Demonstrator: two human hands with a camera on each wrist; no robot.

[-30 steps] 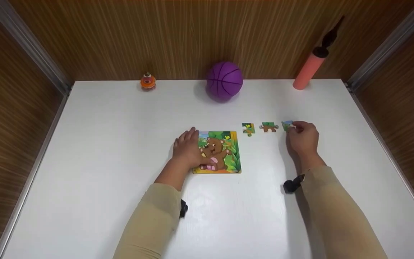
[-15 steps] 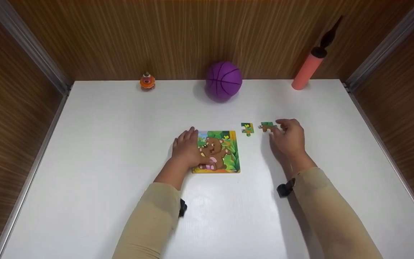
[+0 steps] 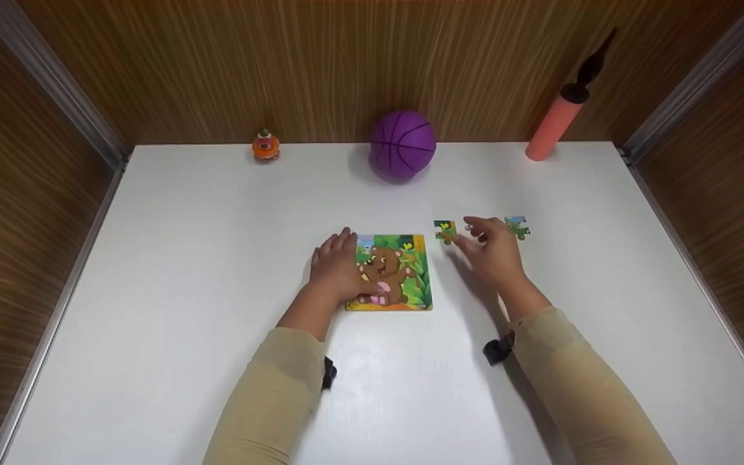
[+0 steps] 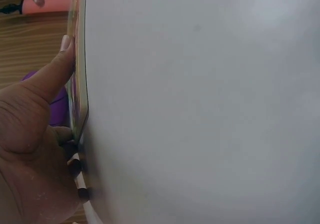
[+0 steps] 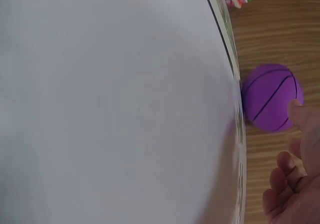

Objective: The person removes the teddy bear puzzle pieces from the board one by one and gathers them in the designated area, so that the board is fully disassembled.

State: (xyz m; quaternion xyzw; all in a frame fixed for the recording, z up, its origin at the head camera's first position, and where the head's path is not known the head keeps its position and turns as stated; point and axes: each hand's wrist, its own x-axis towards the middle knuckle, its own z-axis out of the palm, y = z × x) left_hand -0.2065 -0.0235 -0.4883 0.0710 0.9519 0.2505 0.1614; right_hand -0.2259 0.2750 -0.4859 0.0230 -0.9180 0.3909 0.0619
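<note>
My left hand (image 3: 335, 268) rests on the left side of a square bear jigsaw puzzle (image 3: 398, 274), fingers stretched past its far left corner. The left wrist view shows its thumb (image 4: 55, 71) along the puzzle's edge. My right hand (image 3: 496, 255) is over the middle of a row of loose jigsaw pieces and holds nothing, thumb and forefinger apart. Its thumb tip overlaps the left piece (image 3: 444, 227), which has a yellow bird. The middle piece (image 3: 469, 227) is mostly hidden under the fingers. Beyond the hand lies the right piece (image 3: 516, 226), blue and green.
A purple basketball (image 3: 403, 145) stands at the back of the white table (image 3: 217, 258). To its left is a small orange toy figure (image 3: 266, 147). A pink hand pump (image 3: 553, 126) leans against the wooden back wall (image 3: 320, 71) at the right.
My right hand has let go of the right jigsaw piece and moved left, past the middle piece, toward the left one. The left hand stays on the puzzle.
</note>
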